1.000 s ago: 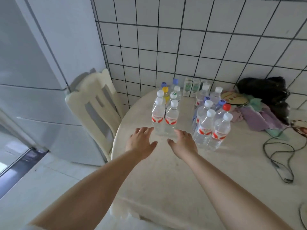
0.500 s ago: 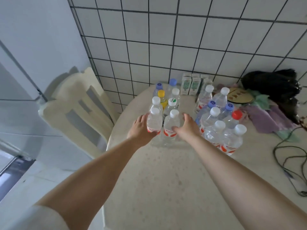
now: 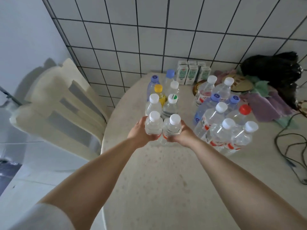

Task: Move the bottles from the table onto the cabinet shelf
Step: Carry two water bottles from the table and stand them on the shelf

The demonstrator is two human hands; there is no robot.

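Two clear white-capped water bottles with red labels stand side by side at the front of the left cluster on the round beige table (image 3: 166, 180). My left hand (image 3: 140, 132) grips the left bottle (image 3: 153, 124) around its lower body. My right hand (image 3: 181, 134) grips the right bottle (image 3: 172, 127) the same way. Behind them stand several more bottles, among them a yellow-capped one (image 3: 158, 92). A second cluster of bottles (image 3: 222, 127), one with a red cap (image 3: 245, 109), stands to the right. No cabinet shelf is in view.
A cream plastic chair (image 3: 63, 103) stands left of the table against a white wall. Small green-and-white cartons (image 3: 191, 74) line the tiled wall. Purple and green cloths (image 3: 267, 105), a dark bundle (image 3: 274, 67) and a black cable (image 3: 289, 146) lie at the right.
My hands reached forward from the table's near part to the two front bottles and closed around them. The view moved closer and tilted down over the table.
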